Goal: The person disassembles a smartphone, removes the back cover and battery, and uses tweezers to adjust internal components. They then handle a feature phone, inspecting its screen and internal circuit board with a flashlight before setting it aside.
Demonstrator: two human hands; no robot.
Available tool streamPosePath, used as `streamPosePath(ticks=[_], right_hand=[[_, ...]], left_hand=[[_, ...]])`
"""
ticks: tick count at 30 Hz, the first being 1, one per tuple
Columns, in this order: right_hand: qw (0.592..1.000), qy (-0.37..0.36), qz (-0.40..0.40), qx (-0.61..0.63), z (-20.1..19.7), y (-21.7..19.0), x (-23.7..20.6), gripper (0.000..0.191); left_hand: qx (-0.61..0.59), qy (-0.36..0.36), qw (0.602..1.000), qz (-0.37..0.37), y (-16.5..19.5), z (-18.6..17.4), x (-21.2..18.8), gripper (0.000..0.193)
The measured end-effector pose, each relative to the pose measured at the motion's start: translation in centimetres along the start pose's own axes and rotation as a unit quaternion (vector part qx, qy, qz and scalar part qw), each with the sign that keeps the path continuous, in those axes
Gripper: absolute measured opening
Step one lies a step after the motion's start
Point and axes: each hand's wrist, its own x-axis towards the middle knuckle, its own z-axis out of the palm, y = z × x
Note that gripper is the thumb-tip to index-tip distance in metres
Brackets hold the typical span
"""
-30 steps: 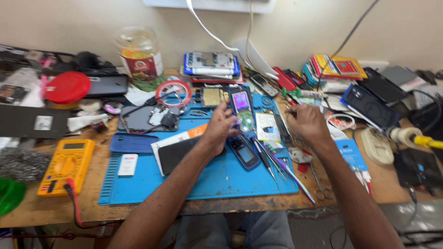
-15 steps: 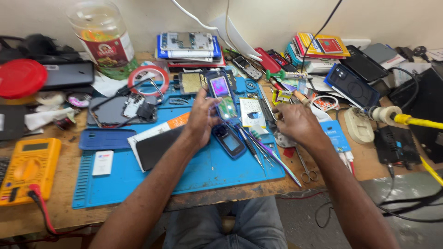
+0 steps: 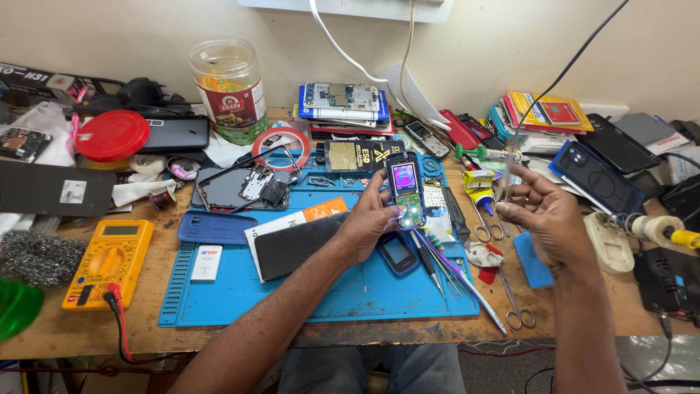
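My left hand (image 3: 364,226) grips the lower end of a small opened phone (image 3: 405,188) with a lit screen, holding it tilted up over the blue work mat (image 3: 219,299). A dark phone cover (image 3: 397,253) lies on the mat just below that hand. My right hand (image 3: 547,219) is raised above the table's right side, its fingers pinched on a thin metal tool (image 3: 510,164) that is blurred. Tweezers and thin probes (image 3: 448,266) lie on the mat between my hands.
A yellow multimeter (image 3: 109,259) sits at the left, scissors (image 3: 514,306) near the front edge. A plastic jar (image 3: 232,91), red lid (image 3: 111,135), red tape ring (image 3: 281,148) and stacked phones (image 3: 343,106) line the back. A soldering iron holder (image 3: 667,233) stands right.
My right hand has lifted off the table and moved right, now pinching a thin tool. My left hand still holds the lit phone, raised a little.
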Motion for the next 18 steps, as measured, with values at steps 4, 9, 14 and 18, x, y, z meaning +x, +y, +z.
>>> streamPosePath(ticks=[4, 9, 14, 18], right_hand=[[0.994, 0.029, -0.054, 0.095, 2.9, 1.7, -1.3, 0.046], [0.997, -0.005, -0.072, -0.023, 6.4, 2.8, -1.4, 0.022], [0.999, -0.011, -0.039, -0.011, 7.5, 2.7, -1.3, 0.028], [0.996, -0.005, -0.033, 0.079, 6.9, 2.5, -2.1, 0.034]], left_hand=[[0.022, 0.021, 0.999, -0.037, 0.3, 0.5, -0.3, 0.081], [0.022, 0.041, 0.998, -0.053, 0.5, 0.7, -0.2, 0.081], [0.035, 0.030, 0.998, -0.051, 0.0, 0.6, -0.2, 0.073], [0.040, 0.028, 0.997, -0.052, -0.3, 0.6, -0.2, 0.074]])
